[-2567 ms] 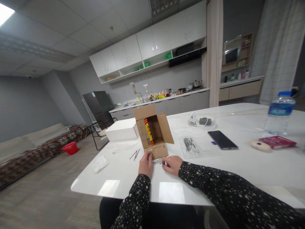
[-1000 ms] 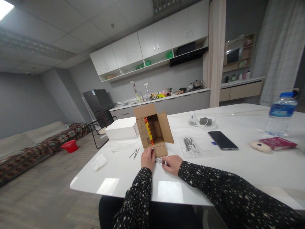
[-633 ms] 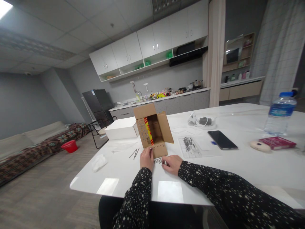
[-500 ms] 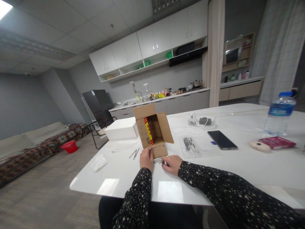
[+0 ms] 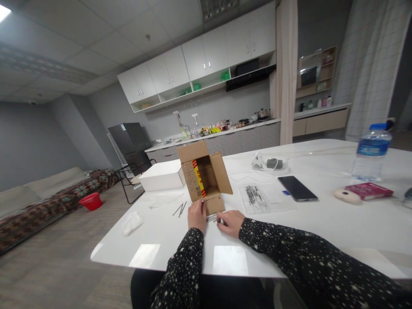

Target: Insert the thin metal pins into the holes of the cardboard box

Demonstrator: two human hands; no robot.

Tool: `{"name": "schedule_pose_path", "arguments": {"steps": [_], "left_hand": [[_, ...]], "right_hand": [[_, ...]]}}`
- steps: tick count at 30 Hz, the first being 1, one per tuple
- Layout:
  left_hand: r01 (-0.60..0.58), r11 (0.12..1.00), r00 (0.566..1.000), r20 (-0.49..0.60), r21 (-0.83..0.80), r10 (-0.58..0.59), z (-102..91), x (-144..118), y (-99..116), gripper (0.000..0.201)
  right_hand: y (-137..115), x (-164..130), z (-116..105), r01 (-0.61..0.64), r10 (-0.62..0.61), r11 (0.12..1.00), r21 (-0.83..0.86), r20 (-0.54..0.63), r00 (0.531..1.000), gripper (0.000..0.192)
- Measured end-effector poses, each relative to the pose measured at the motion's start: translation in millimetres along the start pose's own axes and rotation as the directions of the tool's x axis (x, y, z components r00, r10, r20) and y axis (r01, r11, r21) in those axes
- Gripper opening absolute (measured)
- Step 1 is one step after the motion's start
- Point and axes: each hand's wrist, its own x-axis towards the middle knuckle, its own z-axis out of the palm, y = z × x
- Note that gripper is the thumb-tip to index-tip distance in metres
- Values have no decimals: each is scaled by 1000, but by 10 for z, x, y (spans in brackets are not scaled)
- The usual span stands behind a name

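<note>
An open cardboard box (image 5: 191, 182) stands on the white table with its opening towards me. Small holes run along its lowered front flap (image 5: 216, 207). At the left edge of that flap is my left hand (image 5: 196, 216), fingers curled and closed; what they pinch, if anything, is too small to make out. Several thin metal nails (image 5: 211, 219) lie side by side just in front of the flap. My right hand (image 5: 231, 223) rests on the table with bent fingers closed at the right ends of these nails. More loose nails (image 5: 181, 209) lie left of my left hand.
A clear plastic case (image 5: 254, 199) of dark metal pieces lies right of the box, near a phone (image 5: 296, 188). Further right are a pale rounded object (image 5: 346, 195), a dark red box (image 5: 369, 191) and a water bottle (image 5: 371, 152). A white box (image 5: 161, 177) stands behind left; crumpled plastic (image 5: 131, 223) lies nearer.
The view has shifted slightly, so the scene sits a little further left. Both hands keep nearly the same places by the flap and the nails.
</note>
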Motion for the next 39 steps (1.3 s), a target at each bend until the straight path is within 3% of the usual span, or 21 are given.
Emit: {"name": "schedule_pose_path", "arguments": {"steps": [15, 26, 33, 39], "left_hand": [[-1, 1000, 999, -32, 16, 1, 30, 38, -14, 18], [17, 998, 1000, 12, 53, -18, 25, 73, 16, 16], [27, 999, 999, 19, 41, -28, 32, 96, 29, 36], [-41, 992, 998, 42, 121, 36, 19, 82, 25, 33]], "right_hand": [[34, 23, 34, 9, -9, 1000, -12, 1, 1000, 20], [20, 20, 21, 7, -7, 1000, 0, -8, 1000, 20], [22, 18, 17, 3, -3, 1000, 15, -5, 1000, 20], [58, 30, 58, 20, -20, 1000, 9, -10, 1000, 20]]}}
